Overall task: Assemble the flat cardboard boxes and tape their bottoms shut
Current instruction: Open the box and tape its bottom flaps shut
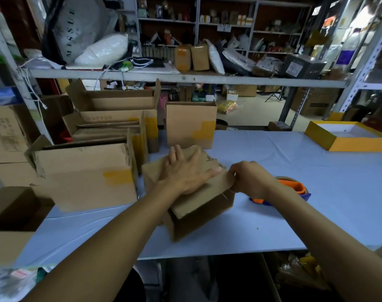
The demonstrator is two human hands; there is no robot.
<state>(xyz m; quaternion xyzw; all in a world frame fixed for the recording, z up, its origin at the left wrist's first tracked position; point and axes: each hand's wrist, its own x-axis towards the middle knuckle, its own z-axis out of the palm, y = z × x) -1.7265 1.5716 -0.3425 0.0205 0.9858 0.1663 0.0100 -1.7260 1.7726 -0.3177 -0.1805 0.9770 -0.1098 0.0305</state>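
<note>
Pale blue cloth is covering the worktop (294, 192), which is carrying everything from largest to smallest. Assembled cardboard boxes (87, 175), several patched with yellow tape, are crowding its left edge and far left corner, and one more taped box (191, 124) is standing upright at the far edge. A yellow tray (347, 136) is sitting at the far right corner. Near the front edge, the box being worked on (192, 192) is lying tilted. The left hand (186, 171) is pressing flat on its top with fingers spread, while the right hand (250, 177) is pinching the flap's right edge. An orange tape dispenser (294, 188) is lying just behind that wrist.
</note>
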